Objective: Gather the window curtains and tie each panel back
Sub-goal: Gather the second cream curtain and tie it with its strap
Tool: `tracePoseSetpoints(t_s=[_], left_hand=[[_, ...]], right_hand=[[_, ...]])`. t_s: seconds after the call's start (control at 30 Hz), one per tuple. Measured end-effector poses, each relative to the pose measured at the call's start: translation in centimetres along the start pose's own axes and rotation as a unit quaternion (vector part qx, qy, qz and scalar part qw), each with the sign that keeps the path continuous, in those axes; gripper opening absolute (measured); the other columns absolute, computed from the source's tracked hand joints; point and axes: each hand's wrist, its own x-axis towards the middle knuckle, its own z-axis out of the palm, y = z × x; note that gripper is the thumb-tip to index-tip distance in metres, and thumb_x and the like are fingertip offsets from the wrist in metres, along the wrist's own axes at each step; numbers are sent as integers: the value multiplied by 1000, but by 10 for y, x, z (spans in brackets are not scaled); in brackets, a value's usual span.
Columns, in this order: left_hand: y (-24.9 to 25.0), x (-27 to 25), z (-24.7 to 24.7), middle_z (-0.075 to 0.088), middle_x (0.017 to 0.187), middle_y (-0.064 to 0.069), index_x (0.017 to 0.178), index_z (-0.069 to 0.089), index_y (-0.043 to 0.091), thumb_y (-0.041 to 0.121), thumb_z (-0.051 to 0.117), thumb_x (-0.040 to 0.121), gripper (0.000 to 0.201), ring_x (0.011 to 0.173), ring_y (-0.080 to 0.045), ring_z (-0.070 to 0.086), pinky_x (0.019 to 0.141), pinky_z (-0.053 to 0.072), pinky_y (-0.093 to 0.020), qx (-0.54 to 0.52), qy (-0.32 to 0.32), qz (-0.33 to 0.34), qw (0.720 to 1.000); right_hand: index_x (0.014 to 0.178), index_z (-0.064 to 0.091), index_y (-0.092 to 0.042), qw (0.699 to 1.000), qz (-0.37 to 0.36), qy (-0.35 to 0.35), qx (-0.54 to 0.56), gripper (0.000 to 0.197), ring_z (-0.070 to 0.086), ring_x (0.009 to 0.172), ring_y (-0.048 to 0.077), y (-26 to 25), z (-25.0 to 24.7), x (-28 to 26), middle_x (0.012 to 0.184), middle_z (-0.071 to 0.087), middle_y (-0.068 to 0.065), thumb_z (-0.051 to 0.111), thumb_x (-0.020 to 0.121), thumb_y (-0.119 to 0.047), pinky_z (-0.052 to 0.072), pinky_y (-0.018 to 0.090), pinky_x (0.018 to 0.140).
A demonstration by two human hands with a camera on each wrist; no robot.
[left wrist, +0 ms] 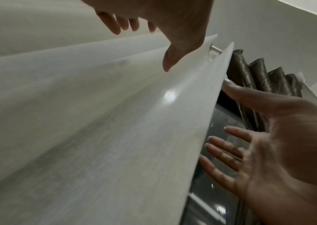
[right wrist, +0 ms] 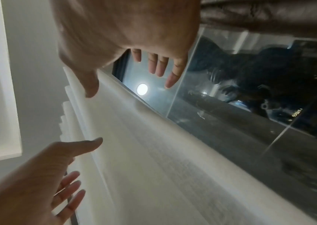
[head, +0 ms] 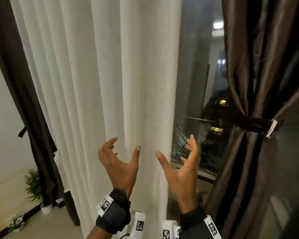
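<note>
While the white sheer curtain [head: 100,83] hangs loose across most of the window, the dark right panel [head: 259,152] is already cinched by its tieback [head: 254,125]. A dark left panel [head: 24,94] hangs untied beside the wall. Window glass [head: 193,75] shows between the sheer's free edge and the tied panel: open room on that side. Left hand [head: 118,163], spread, fingers clawed, holds nothing, just before the folds. Right hand [head: 181,168], likewise spread and empty, brackets the free edge. Risk, as judged: thin slippery fabric may escape a partial grab, leaving stray pleats outside the bundle.
</note>
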Motion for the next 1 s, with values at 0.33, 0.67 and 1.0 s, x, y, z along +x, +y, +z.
tracePoseSetpoints(t_s=[0.33,0.67,1.0], left_hand=[[-89,-5,-1,71,106,8,118,67,23,22,63,104,15,95,-15,71,82,61,-36,17,-264,41,963],[-114,25,-34,60,123,7,115,75,26,36,73,88,29,121,-17,58,97,51,-39,-34,-248,109,962],[-168,68,-1,67,125,7,144,54,19,14,64,101,44,108,-11,68,92,58,-27,11,-257,27,966]], right_hand=[[131,57,-43,978,202,-58,-7,54,70,113,12,28,40,-23,129,71,-2,38,92,-74,58,37,98],[162,20,-51,983,172,-50,-43,94,61,129,20,45,100,-24,154,52,-5,80,89,-47,55,53,107],[150,50,-35,970,228,-16,81,52,68,119,5,62,153,-17,135,68,-13,58,100,-51,58,32,104]])
